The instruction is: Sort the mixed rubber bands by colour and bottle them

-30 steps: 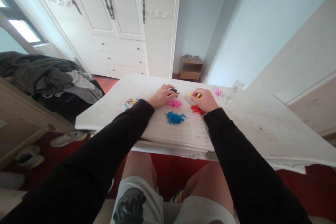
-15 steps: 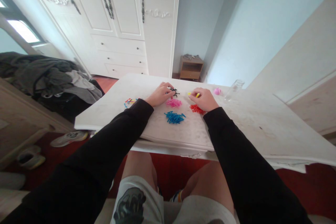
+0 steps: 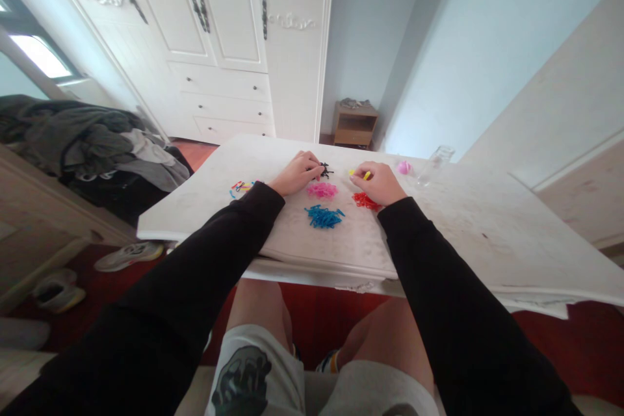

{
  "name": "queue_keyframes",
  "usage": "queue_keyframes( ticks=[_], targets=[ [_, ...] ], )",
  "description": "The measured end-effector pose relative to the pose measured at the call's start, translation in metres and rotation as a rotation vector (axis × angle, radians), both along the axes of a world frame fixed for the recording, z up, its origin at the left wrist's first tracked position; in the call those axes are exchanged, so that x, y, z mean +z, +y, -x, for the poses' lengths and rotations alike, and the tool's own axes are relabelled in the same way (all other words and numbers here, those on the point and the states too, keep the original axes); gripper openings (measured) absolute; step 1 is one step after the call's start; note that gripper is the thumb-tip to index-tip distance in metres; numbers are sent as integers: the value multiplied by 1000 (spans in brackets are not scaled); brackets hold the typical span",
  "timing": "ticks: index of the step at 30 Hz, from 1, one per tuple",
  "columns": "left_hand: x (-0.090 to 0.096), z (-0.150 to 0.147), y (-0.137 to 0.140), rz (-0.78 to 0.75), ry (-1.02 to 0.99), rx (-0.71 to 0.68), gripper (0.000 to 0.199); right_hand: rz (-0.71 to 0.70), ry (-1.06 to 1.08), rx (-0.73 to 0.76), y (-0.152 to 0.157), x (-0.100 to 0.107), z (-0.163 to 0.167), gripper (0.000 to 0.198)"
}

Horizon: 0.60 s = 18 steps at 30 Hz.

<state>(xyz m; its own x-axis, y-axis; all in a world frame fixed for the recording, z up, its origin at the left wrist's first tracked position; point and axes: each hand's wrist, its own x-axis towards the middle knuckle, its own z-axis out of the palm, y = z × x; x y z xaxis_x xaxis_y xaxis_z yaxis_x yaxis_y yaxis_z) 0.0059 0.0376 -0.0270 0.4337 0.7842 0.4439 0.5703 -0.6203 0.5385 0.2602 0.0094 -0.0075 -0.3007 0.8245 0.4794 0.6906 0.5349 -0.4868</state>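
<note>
My left hand [image 3: 297, 173] reaches over the table with its fingers bent together at the edge of a small heap of thin black pieces [image 3: 327, 171]; what the fingertips hold, if anything, is hidden. My right hand [image 3: 381, 182] is closed in a pinch, and bright yellow pieces [image 3: 367, 175] show at its thumb and fingers. Just under that hand lies a heap of red pieces [image 3: 364, 201], partly covered. Between the hands sits a pink heap [image 3: 322, 191], with a larger blue heap [image 3: 324, 217] nearer me. The pieces are too small to name exactly.
By my left forearm lie mixed coloured pieces [image 3: 240, 189], partly behind the sleeve. A pink ball-like object [image 3: 404, 168] and a clear glass bottle [image 3: 435, 166] are on the white table [image 3: 468, 227] to the right. Clothes [image 3: 88, 143] are piled at the left.
My left hand has shifted very slightly at the black heap. My right hand stays at the yellow pieces, and the heaps look the same.
</note>
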Motion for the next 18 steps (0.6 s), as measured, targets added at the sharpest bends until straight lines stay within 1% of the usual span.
queue_keyframes(
  ticks=[4,6,8,10,12,14,18],
  targets=[
    [1,0,-2,0,36,-13,34,11,-5,2,1,-1,0,16],
    [1,0,-2,-25,25,-11,34,17,-6,3,2,-1,0,16],
    [2,3,-2,-63,-7,29,30,17,0,0,2,-2,0,17],
    [4,11,-1,-97,-47,107,24,10,6,-1,2,-2,0,16],
    [7,29,1,-114,-71,179,18,2,14,0,2,-3,0,16],
    [13,56,1,-86,-54,218,15,-4,22,8,3,-3,0,16],
    [28,120,0,136,116,293,26,-27,41,19,4,-2,2,17]
  ],
)
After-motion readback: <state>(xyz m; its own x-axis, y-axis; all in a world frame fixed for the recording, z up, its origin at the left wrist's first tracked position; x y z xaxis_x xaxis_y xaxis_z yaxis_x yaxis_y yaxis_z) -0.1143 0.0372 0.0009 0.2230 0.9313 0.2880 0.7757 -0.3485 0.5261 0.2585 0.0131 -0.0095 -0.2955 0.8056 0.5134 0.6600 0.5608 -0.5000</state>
